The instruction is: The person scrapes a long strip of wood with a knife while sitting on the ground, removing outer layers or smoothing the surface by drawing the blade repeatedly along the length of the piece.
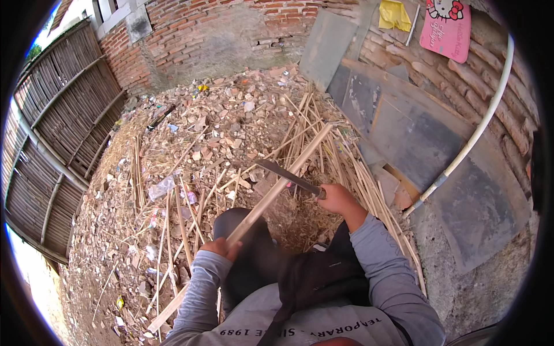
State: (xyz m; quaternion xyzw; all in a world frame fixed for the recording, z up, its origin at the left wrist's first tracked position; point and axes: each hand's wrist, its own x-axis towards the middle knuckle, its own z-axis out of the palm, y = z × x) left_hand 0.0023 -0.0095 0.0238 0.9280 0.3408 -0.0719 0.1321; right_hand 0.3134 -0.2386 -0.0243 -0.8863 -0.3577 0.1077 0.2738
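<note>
My left hand [221, 249] is closed round a long, flat bamboo strip [266, 200]. The strip slants from beside my left forearm up to the far right, passing over my left knee. In my right hand [339, 199] is the handle of a machete [293, 177], gripped in a fist. Its dark blade points to the left and lies across the bamboo strip, a good way beyond my left hand. Whether the edge bites into the bamboo cannot be made out.
Thin bamboo sticks [363, 184] lie in a heap to the right, more [137, 173] at the left. Rubble and litter [213, 135] cover the ground. A brick wall [219, 34] stands behind, a bamboo fence [63, 127] at left, dark panels [415, 132] and a pale pole [470, 141] at right.
</note>
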